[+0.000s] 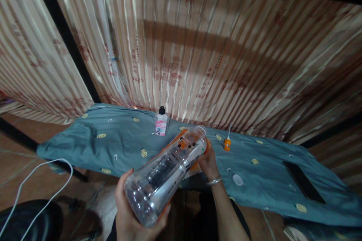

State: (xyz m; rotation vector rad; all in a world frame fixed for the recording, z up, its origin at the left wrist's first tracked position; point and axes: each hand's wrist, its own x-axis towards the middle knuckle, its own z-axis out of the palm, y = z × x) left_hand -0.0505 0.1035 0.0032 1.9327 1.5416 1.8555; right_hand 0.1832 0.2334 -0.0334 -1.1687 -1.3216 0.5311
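A large clear plastic bottle (158, 184) lies slanted across the front of me, its open-looking neck (200, 132) up and to the right. The bottle carries a white label with dark print. My left hand (132, 211) wraps round its base from below. Behind the neck end, my right hand (208, 163) closes on the bottle, its fingertips mostly hidden. Behind the bottle shows an orange packet (195, 169), partly covered; I cannot tell whether the right hand touches it. A small white disc (238, 179) lies right of my wrist.
A teal patterned cloth (127, 158) covers the low surface. On it are a pink-labelled bottle with black cap (161, 122), a small orange item with a pale stem (227, 144) and a dark phone (304, 182). A pleated curtain (175, 52) hangs behind; a white cable (42, 163) loops left.
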